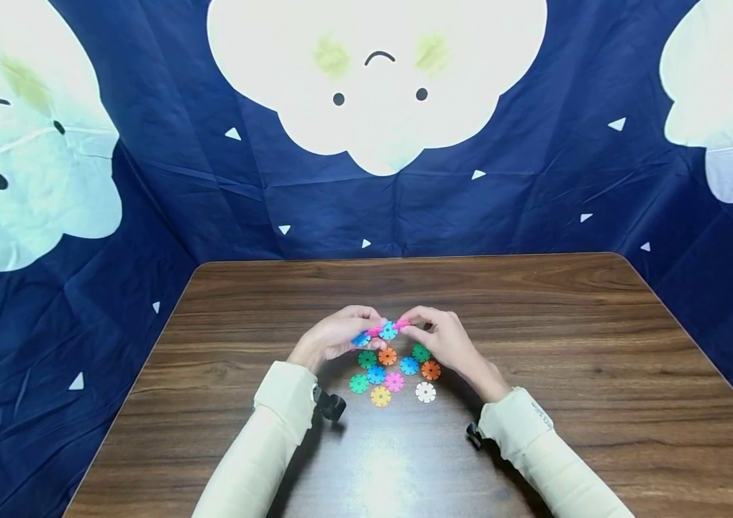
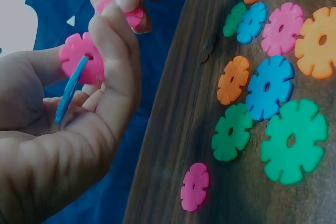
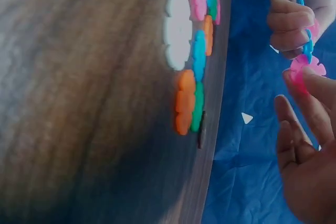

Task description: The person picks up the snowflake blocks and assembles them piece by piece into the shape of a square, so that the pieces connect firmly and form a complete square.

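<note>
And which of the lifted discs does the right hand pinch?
The pink disc at the row's right-hand end in the head view; the other pink disc sits between two blue discs.

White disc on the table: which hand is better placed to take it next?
Probably the right hand: it is nearer the white disc and pinches one pink disc. The left hand, farther away, holds joined blue and pink discs.

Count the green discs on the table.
3: one green disc lies near the right hand, another green disc near the left hand, the third green disc below that one in the head view. The hands could hide more.
</note>
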`<control>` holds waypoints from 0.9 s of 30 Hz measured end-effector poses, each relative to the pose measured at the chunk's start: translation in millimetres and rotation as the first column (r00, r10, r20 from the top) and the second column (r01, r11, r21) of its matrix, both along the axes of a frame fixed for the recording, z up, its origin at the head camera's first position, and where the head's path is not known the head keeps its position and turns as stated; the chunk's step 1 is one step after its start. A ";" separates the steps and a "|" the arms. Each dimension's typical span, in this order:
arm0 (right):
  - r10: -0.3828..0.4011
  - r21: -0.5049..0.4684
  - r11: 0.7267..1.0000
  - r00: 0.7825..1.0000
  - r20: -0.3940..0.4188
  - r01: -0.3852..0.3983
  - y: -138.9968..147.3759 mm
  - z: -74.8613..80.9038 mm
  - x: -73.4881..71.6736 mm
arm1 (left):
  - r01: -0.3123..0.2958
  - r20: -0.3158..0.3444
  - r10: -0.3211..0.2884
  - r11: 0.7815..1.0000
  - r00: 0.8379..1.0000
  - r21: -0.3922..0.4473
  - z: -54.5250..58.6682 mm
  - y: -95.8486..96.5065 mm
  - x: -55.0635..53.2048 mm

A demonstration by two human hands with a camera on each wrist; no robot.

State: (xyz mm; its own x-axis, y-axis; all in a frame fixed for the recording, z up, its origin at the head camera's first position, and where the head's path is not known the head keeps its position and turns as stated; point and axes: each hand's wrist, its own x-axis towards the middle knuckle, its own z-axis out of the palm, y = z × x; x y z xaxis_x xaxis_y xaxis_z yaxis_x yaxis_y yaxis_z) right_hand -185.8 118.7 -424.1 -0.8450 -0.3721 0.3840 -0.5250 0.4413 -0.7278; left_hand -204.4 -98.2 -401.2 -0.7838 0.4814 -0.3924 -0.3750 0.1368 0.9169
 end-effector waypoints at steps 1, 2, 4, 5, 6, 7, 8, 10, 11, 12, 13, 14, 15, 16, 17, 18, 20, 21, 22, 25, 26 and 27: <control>-0.003 0.009 1.000 1.000 0.017 0.003 0.4 1.1 -0.8 | -0.001 0.002 0.001 1.000 1.000 0.000 0.1 -0.6 -0.7; -0.012 0.020 1.000 0.999 0.037 0.011 1.3 1.9 -1.6 | -0.003 0.005 0.003 1.000 1.000 0.001 0.1 -1.2 -1.6; -0.032 0.041 0.999 0.995 0.092 0.028 3.9 4.0 -2.5 | -0.019 0.018 0.019 1.000 1.000 0.006 -0.3 -2.7 -3.2; -0.045 0.059 0.998 0.991 0.125 0.038 5.9 4.3 -3.0 | -0.028 0.021 0.028 1.000 0.999 0.007 -0.8 -3.5 -3.8; -0.059 0.082 0.996 0.985 0.159 0.047 8.0 4.1 -3.6 | -0.037 0.024 0.036 0.999 0.999 0.006 -1.2 -4.3 -4.2; -0.073 0.112 0.992 0.979 0.191 0.052 10.3 3.5 -3.9 | -0.044 0.028 0.044 0.999 0.999 0.008 -1.4 -4.9 -4.4; -0.081 0.142 0.989 0.972 0.218 0.050 12.8 2.4 -4.0 | -0.049 0.032 0.048 0.999 0.998 0.010 -1.9 -5.5 -4.5; -0.093 0.214 0.976 0.961 0.261 0.036 17.3 -1.5 -4.1 | -0.054 0.036 0.054 0.998 0.998 0.011 -2.6 -6.4 -4.7; -0.099 0.251 0.968 0.956 0.275 0.027 18.9 -4.1 -4.3 | -0.058 0.038 0.057 0.998 0.998 0.011 -2.3 -6.7 -4.6; -0.103 0.284 0.959 0.953 0.284 0.019 20.1 -5.8 -4.0 | -0.058 0.035 0.058 0.998 0.998 0.011 -2.0 -7.0 -4.4; -0.107 0.311 0.950 0.950 0.292 0.011 21.0 -7.2 -3.5 | -0.059 0.034 0.059 0.998 0.998 0.010 -1.7 -7.3 -4.3; -0.112 0.335 0.942 0.948 0.299 0.005 21.5 -8.5 -3.1 | -0.059 0.033 0.059 0.998 0.998 0.012 -1.6 -7.5 -4.5; -0.120 0.358 0.934 0.944 0.308 0.002 21.7 -9.3 -2.9 | -0.060 0.030 0.060 0.998 0.998 0.010 -1.2 -7.7 -4.5; -0.124 0.373 0.928 0.940 0.318 -0.004 21.5 -9.7 -2.7 | -0.059 0.027 0.059 0.998 0.998 0.008 -0.8 -7.8 -4.5; -0.127 0.384 0.923 0.938 0.324 -0.007 21.1 -9.4 -2.4 | -0.062 0.027 0.061 0.998 0.998 0.008 -0.5 -8.1 -4.5; -0.129 0.397 0.918 0.938 0.321 -0.010 20.8 -9.3 -2.4 | -0.062 0.026 0.062 0.998 0.998 0.008 -0.5 -8.2 -4.6; -0.131 0.415 0.910 0.939 0.317 -0.013 19.9 -9.4 -2.2 | -0.066 0.032 0.066 0.998 0.997 0.009 -0.2 -8.1 -4.6; -0.134 0.420 0.907 0.939 0.315 -0.012 19.5 -9.7 -2.0 | -0.069 0.033 0.068 0.998 0.997 0.008 -0.3 -8.0 -4.5; -0.138 0.425 0.905 0.940 0.312 -0.008 19.1 -9.8 -1.9 | -0.070 0.036 0.070 0.997 0.997 0.007 -0.4 -7.9 -4.4; -0.154 0.431 0.902 0.939 0.307 0.007 18.3 -10.5 -0.8 | -0.068 0.033 0.068 0.998 0.997 0.002 -1.0 -7.6 -4.2; -0.156 0.429 0.903 0.939 0.306 0.010 18.3 -10.7 -0.5 | -0.070 0.034 0.070 0.998 0.997 -0.002 -1.6 -7.6 -4.4; -0.158 0.425 0.905 0.938 0.307 0.013 18.5 -11.0 -0.3 | -0.070 0.033 0.070 0.998 0.997 -0.005 -2.0 -7.7 -4.5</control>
State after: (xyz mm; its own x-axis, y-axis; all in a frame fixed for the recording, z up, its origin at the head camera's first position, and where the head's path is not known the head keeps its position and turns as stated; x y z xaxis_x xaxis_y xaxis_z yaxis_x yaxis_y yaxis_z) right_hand -186.1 137.2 -435.1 -0.9305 -0.3548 -0.0911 -0.2355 0.7699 -0.5931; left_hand -208.9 -105.9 -403.2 -0.8019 0.4244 -0.4206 -0.4144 0.1122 0.9032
